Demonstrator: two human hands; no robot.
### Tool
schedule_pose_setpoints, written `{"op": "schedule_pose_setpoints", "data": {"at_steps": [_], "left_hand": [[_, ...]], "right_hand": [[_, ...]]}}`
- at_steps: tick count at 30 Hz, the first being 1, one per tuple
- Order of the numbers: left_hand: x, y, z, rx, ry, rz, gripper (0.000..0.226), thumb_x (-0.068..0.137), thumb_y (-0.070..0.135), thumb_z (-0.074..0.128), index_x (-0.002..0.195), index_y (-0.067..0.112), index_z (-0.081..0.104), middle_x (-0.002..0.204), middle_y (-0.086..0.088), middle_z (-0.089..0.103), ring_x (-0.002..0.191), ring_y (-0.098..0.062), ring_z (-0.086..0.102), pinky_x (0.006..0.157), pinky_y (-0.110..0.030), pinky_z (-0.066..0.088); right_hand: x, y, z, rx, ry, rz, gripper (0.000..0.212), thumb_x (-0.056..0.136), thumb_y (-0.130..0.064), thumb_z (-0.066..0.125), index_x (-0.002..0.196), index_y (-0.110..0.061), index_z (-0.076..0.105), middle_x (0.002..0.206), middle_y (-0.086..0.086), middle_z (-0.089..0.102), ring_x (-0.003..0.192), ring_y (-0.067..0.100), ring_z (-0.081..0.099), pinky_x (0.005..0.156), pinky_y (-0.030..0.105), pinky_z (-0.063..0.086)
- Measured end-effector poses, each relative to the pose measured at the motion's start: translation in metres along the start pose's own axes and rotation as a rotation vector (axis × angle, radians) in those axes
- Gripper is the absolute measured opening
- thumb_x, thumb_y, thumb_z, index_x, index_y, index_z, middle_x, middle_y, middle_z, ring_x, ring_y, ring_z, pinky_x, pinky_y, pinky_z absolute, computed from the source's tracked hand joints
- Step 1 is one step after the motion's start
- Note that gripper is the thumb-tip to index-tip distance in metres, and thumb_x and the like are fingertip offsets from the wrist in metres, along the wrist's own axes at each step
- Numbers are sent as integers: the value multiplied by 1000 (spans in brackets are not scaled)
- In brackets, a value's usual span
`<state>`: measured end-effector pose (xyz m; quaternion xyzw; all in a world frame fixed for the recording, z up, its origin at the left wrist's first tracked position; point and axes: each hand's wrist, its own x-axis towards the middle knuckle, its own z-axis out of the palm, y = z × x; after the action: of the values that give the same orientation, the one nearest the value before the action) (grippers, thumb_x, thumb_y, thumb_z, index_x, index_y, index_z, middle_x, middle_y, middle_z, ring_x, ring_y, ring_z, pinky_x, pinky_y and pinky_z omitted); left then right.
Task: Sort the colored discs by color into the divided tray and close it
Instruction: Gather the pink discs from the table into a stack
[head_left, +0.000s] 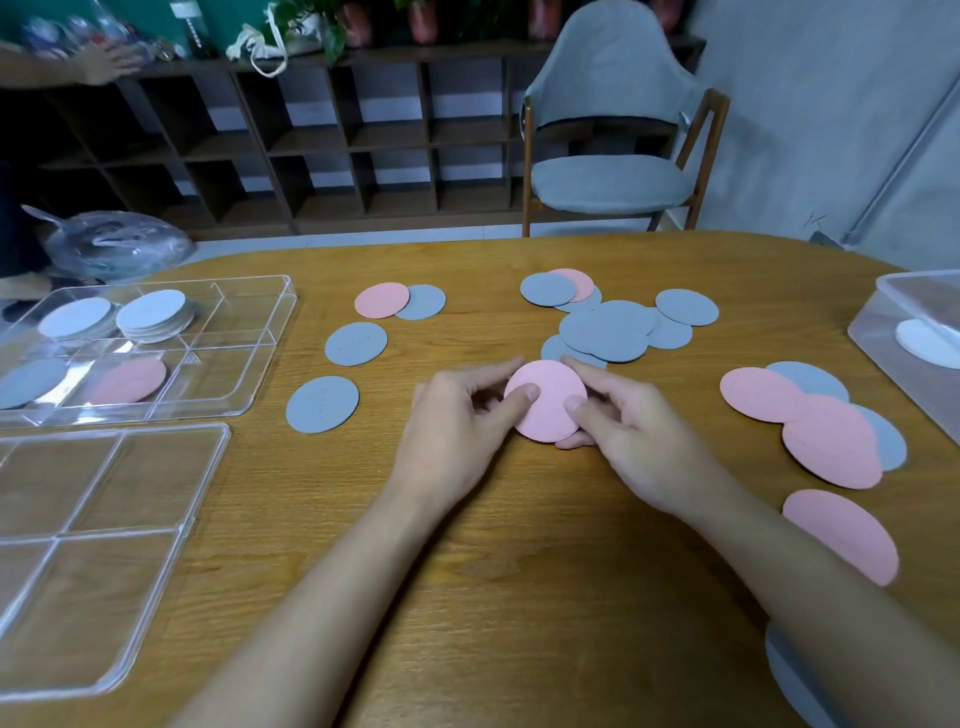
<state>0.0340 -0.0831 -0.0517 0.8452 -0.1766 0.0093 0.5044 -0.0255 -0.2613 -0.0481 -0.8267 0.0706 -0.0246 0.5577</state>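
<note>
Both hands hold a small stack of pink discs (548, 397) at the middle of the wooden table (519, 545): my left hand (457, 415) grips its left edge, my right hand (623, 421) its right edge. Loose grey discs (605, 330) and pink discs (831, 441) lie scattered beyond and to the right. The clear divided tray (260, 353) sits at the left, with white stacks (153, 312) in its far compartments and a grey disc (31, 382) and a pink disc (130, 379) in its near ones. Its clear lid (197, 519) lies in front of it.
A second clear box (883, 312) with a white disc stands at the table's right edge. A grey chair (613, 182) and a dark shelf unit (337, 145) are behind the table. Another person's hand (104, 62) reaches in at the top left. A plastic bag (119, 244) lies on the floor.
</note>
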Motion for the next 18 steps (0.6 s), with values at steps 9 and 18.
{"op": "schedule_pose_setpoints", "data": {"at_steps": [9, 18], "left_hand": [[45, -21, -28, 290, 247, 111, 23, 100, 25, 64, 117, 17, 78, 113, 2, 73, 91, -4, 64, 81, -16, 43], [96, -59, -49, 705, 61, -63, 56, 102, 39, 56, 150, 12, 49, 156, -12, 48, 147, -34, 41, 123, -54, 29]], "right_hand": [[5, 3, -3, -62, 104, -4, 43, 105, -12, 52, 147, -22, 54, 105, -19, 71, 73, 5, 74, 76, 5, 46], [6, 3, -4, -76, 94, 7, 44, 106, -13, 51, 149, -22, 53, 116, -22, 66, 77, 6, 75, 80, 13, 48]]}}
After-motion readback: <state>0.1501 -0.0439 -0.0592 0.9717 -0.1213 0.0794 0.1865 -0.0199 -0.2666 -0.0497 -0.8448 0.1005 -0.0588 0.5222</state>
